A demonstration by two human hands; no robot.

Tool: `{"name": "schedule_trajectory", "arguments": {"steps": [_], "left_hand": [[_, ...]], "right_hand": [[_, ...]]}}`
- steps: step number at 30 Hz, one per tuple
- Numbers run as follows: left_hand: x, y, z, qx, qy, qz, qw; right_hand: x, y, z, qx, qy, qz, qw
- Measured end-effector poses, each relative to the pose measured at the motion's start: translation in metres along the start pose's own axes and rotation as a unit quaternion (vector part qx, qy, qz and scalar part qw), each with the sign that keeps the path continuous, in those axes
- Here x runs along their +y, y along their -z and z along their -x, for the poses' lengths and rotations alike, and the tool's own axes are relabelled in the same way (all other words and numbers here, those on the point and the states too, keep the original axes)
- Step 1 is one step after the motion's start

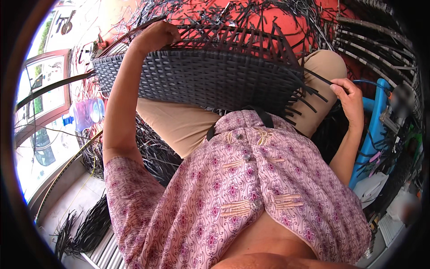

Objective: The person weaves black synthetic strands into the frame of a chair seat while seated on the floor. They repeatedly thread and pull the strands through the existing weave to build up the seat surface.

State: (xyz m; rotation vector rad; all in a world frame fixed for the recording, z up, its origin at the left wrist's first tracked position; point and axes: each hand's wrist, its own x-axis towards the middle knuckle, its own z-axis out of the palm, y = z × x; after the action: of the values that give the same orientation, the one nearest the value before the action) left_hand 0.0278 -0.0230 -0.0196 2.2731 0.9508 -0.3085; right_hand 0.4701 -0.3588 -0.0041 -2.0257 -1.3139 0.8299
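A dark grey woven rattan panel [201, 78] lies across my lap, with loose strip ends sticking out along its far and right edges. My left hand [156, 36] grips the panel's far upper-left edge. At the panel's right side, my right hand [347, 92] pinches a single black rattan strip [320, 77] that runs out from the weave. My knee in tan trousers shows behind the panel.
Heaps of loose black strips [251, 15] cover the red floor beyond. A clear plastic water bottle [85, 114] lies at the left. A blue plastic stool [369, 134] stands at the right, and bundled strips [87, 226] lie at the lower left.
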Motion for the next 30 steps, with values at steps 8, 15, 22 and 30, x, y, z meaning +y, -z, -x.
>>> {"name": "schedule_trajectory", "arguments": {"steps": [8,15,22,30], "left_hand": [[0.004,0.008,-0.005,-0.025,0.042,-0.003,0.999],[0.014,-0.002,0.005,-0.051,0.074,0.008,0.996],[-0.026,0.01,-0.033,-0.005,-0.191,-0.177,0.966],[-0.042,-0.021,0.003,0.078,-0.038,-0.136,0.987]], "right_hand": [[-0.006,-0.012,-0.003,-0.004,-0.002,-0.036,0.999],[-0.011,-0.013,0.003,-0.012,-0.006,-0.026,1.0],[-0.011,-0.008,0.008,0.043,0.013,-0.03,0.999],[-0.018,-0.024,0.006,-0.002,0.098,0.05,0.994]]}}
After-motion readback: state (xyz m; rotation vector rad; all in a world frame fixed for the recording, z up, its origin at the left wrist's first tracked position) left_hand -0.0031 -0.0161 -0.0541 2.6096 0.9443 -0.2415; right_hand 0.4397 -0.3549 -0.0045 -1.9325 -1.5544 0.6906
